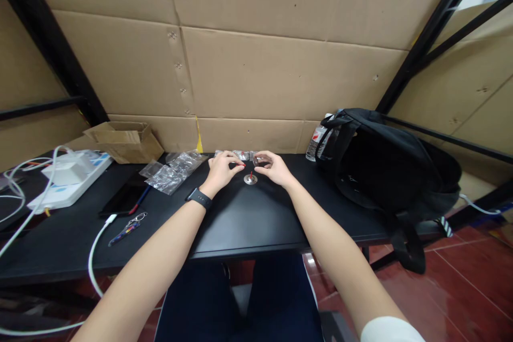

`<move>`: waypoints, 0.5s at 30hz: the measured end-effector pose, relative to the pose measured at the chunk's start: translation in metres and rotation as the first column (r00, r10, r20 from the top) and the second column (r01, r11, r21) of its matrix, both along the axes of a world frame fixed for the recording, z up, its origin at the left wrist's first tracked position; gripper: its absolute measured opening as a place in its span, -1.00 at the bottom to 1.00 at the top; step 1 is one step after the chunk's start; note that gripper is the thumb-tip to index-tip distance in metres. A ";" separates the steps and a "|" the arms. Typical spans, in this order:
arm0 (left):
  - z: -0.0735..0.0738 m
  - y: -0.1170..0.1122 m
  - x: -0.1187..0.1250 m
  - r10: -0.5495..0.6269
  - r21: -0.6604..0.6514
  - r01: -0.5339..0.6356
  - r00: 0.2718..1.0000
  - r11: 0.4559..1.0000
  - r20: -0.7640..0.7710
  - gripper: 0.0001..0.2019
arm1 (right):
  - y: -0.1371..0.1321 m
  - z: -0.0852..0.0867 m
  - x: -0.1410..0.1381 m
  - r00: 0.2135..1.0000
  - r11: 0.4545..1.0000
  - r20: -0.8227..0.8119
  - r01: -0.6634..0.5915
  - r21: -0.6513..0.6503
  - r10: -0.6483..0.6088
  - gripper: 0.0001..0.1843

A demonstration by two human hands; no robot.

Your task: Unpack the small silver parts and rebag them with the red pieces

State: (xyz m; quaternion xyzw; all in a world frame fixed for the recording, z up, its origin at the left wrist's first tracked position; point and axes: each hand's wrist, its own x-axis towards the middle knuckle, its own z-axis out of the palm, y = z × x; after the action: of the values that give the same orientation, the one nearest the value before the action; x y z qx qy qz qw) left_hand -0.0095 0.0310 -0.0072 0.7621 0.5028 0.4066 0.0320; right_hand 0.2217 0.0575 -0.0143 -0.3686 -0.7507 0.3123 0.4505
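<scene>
Both my hands rest on the black table [248, 219], side by side near its far edge. My left hand [222, 169], with a black watch on the wrist, has its fingers curled in a pinch on something small I cannot make out. My right hand [272, 166] pinches a small clear plastic piece [258, 160]. Between the hands a small round silver disc with a red upright pin [250, 178] stands on the table. Small clear packets [240, 154] lie just behind the fingers.
Crumpled clear plastic bags [173, 172] lie left of my hands. A black phone [124, 199], a keyring [128, 228], a white power strip with cables [70, 179] and a cardboard box [124, 140] are further left. A black backpack [385, 171] and water bottle [318, 141] stand right.
</scene>
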 end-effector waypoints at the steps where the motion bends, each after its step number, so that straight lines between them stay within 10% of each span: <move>1: -0.001 0.000 0.001 -0.008 0.009 0.008 1.000 1.000 0.024 -0.92 | -0.005 0.001 -0.009 0.999 1.000 -0.045 -0.030 0.005 0.030 -0.53; 15: -0.002 -0.002 0.008 -0.036 0.056 0.029 0.992 0.998 0.123 -0.91 | -0.018 0.003 -0.031 0.964 0.988 -0.240 -0.133 -0.080 0.111 -0.52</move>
State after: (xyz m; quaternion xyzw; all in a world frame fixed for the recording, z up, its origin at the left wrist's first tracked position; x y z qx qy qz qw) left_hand -0.0011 0.0295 -0.0092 0.7439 0.4764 0.4661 0.0493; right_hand 0.1902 0.0393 -0.0118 -0.3032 -0.6978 0.4162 0.4979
